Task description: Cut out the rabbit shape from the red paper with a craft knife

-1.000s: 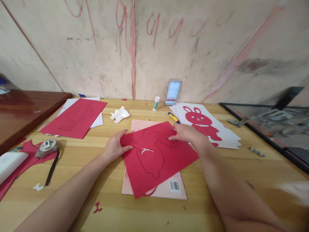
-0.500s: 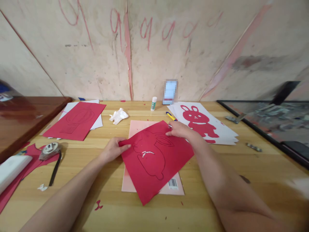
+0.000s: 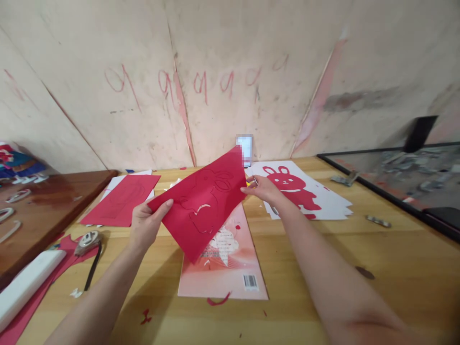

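Observation:
A sheet of red paper [image 3: 194,206] with a rabbit outline drawn on it is held up, tilted, above the table. Thin slits and a curved opening are cut inside the outline. My left hand [image 3: 147,223] pinches its left corner, thumb on top. At the right edge, the fingers of my right hand [image 3: 264,189] close on the sheet; a small silvery thing shows between them, too unclear to name. Under the sheet lies a pink booklet [image 3: 237,268] with a barcode, and a curved red paper scrap [image 3: 218,301] lies at its lower edge.
White sheets bearing a red paper bear-like rabbit [image 3: 287,182] lie right. Left are another red sheet [image 3: 118,201], a tape measure [image 3: 89,242] and a white case [image 3: 32,282]. A blurred phone [image 3: 246,151] leans on the wall. A dark-framed glass panel [image 3: 395,182] stands right.
Both hands have lifted the red sheet off the booklet and tilted it up, moving it left. A curved red scrap now shows at the booklet's lower edge. The camera view has shifted upward.

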Demonstrator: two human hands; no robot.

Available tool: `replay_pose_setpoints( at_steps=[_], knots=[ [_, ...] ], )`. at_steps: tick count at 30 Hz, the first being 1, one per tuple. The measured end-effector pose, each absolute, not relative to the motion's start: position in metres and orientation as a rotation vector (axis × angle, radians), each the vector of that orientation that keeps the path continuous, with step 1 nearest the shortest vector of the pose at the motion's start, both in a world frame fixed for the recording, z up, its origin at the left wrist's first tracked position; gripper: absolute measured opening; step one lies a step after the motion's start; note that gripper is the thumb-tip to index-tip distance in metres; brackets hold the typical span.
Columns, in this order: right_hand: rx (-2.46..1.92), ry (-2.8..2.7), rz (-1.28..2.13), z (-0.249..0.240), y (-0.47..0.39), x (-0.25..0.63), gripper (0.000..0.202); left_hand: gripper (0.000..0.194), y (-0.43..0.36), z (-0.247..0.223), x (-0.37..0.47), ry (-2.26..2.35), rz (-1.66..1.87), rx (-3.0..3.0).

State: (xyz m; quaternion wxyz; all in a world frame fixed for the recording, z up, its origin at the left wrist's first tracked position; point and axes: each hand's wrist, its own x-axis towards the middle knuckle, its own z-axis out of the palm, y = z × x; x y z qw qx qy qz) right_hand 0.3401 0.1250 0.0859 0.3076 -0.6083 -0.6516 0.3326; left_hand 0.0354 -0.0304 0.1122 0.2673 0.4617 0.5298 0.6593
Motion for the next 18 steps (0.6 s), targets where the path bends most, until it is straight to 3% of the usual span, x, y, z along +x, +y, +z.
replay_pose_setpoints(
  at_steps=[10, 18],
  knots=[
    [-1.311, -1.565, 1.28, 0.068, 0.129, 0.342, 0.032, 0.041, -0.02, 0.076, 0.058, 1.351, 1.85, 0.81],
    [-1.378, -1.707, 1.131, 0.043, 0.136, 0.332, 0.032, 0.043, -0.047, 0.056, 0.056, 1.579, 1.547, 0.907]
  ],
)
